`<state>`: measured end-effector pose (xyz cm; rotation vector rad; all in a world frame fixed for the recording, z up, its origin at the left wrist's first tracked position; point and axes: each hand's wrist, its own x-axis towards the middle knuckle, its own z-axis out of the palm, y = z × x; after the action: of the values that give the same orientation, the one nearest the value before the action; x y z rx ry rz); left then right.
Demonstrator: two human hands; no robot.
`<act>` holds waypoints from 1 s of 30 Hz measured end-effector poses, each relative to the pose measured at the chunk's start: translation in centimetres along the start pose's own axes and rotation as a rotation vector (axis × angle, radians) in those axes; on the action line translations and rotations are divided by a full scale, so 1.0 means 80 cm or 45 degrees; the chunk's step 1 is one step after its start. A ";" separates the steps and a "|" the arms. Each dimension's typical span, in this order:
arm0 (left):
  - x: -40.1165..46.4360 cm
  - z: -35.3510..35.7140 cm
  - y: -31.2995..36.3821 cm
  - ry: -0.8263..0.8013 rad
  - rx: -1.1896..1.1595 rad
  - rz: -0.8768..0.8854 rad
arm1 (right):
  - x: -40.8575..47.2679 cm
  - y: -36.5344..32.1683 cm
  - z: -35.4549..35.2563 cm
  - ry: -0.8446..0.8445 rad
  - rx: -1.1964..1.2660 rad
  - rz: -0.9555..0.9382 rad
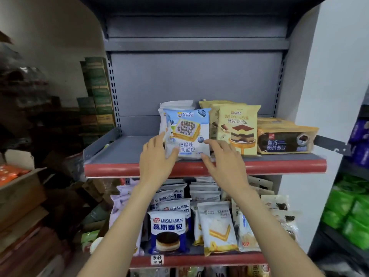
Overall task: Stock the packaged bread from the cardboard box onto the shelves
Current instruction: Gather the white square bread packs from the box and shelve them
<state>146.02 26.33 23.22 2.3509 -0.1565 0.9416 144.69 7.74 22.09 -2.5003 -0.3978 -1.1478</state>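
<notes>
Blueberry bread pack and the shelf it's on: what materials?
Blueberry bread pack: looks like thin printed plastic film, slightly glossy, with crimped edges and soft wrinkles. Shelf: likely painted sheet metal, matte grey; its red front strip looks like glossy plastic, though that's uncertain.

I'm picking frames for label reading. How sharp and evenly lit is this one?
Head view: the blue bread pack between the left hand and right hand is sharp and well lit; the left-side boxes are dark and blurred; wide-angle distortion bends the shelf edge and uprights.
</notes>
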 end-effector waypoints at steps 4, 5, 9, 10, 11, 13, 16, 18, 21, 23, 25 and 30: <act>-0.057 0.000 0.015 0.373 -0.353 0.265 | -0.066 0.009 -0.012 0.177 0.242 -0.019; -0.072 0.005 0.018 0.419 -0.376 0.328 | -0.089 0.016 -0.011 0.196 0.269 -0.021; -0.141 0.047 0.007 0.291 -0.406 0.440 | -0.204 0.046 -0.003 0.031 0.341 0.033; -0.164 0.059 0.000 0.203 -0.416 0.435 | -0.236 0.054 -0.002 -0.054 0.357 0.065; -0.189 0.071 -0.006 0.089 -0.418 0.410 | -0.267 0.063 0.000 -0.161 0.363 0.106; -0.243 0.096 -0.022 -0.249 -0.362 0.260 | -0.332 0.084 0.005 -0.451 0.339 0.229; -0.324 0.143 -0.058 -0.965 -0.171 -0.063 | -0.427 0.121 0.020 -0.975 0.336 0.521; -0.377 0.175 -0.082 -1.298 -0.101 -0.227 | -0.480 0.143 0.033 -1.190 0.343 0.677; -0.449 0.221 -0.111 -1.399 -0.048 -0.475 | -0.545 0.168 0.058 -1.390 0.371 0.826; -0.496 0.251 -0.127 -1.402 -0.018 -0.667 | -0.584 0.182 0.080 -1.475 0.378 0.929; -0.540 0.283 -0.140 -1.429 0.023 -0.808 | -0.617 0.195 0.106 -1.505 0.342 1.021; -0.629 0.361 -0.156 -1.601 0.082 -0.819 | -0.705 0.225 0.180 -1.582 0.354 1.244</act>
<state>129.71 14.76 -32.68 2.4336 0.1484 -0.8824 125.84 -7.96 -33.69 -2.2969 0.3616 0.8001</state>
